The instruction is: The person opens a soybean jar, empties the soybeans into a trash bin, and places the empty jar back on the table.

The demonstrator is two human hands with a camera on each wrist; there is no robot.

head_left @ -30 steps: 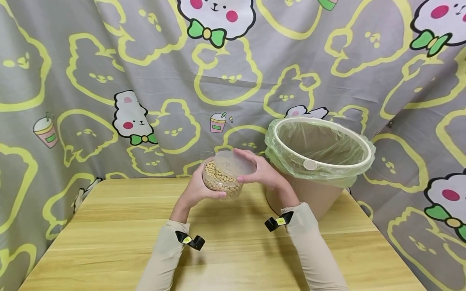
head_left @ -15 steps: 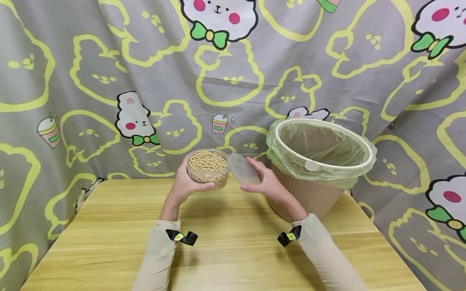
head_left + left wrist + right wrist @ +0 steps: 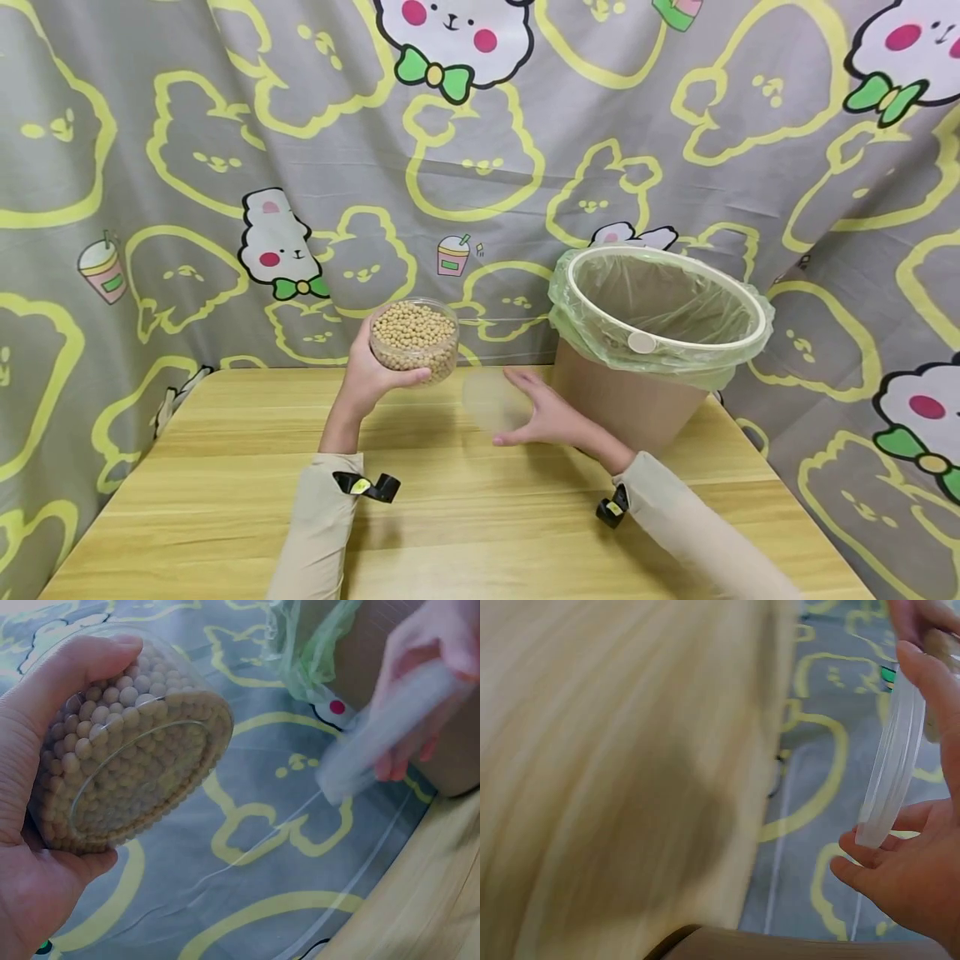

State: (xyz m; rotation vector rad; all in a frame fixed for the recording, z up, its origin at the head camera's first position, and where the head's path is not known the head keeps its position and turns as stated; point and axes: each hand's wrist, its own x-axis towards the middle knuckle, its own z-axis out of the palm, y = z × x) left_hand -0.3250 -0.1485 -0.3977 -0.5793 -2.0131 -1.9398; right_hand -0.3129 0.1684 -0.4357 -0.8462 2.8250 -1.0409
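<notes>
My left hand point(image 3: 366, 375) grips a clear round tub point(image 3: 441, 360) of pale yellow soybeans point(image 3: 411, 325), holding it above the table with its top uncovered. In the left wrist view the thumb lies along the tub's side, and beans show through its base. To the right, my right hand point(image 3: 553, 415) holds a translucent round lid point(image 3: 483, 404) by its edge between thumb and fingers. The right wrist view shows the lid point(image 3: 894, 761) edge-on, tilted steeply. Motion blurs it in the head and left wrist views.
A beige trash bin point(image 3: 611, 392) stands at the table's back right, close behind my right hand. A green plastic bag point(image 3: 592, 342) lines it under a cream rim ring point(image 3: 693, 340). A grey cartoon-print curtain point(image 3: 337, 167) hangs behind the wooden table point(image 3: 450, 517).
The lid has come off the tub and moved right and downward in my right hand. My left hand has carried the tub left and slightly up, with its beans now fully exposed.
</notes>
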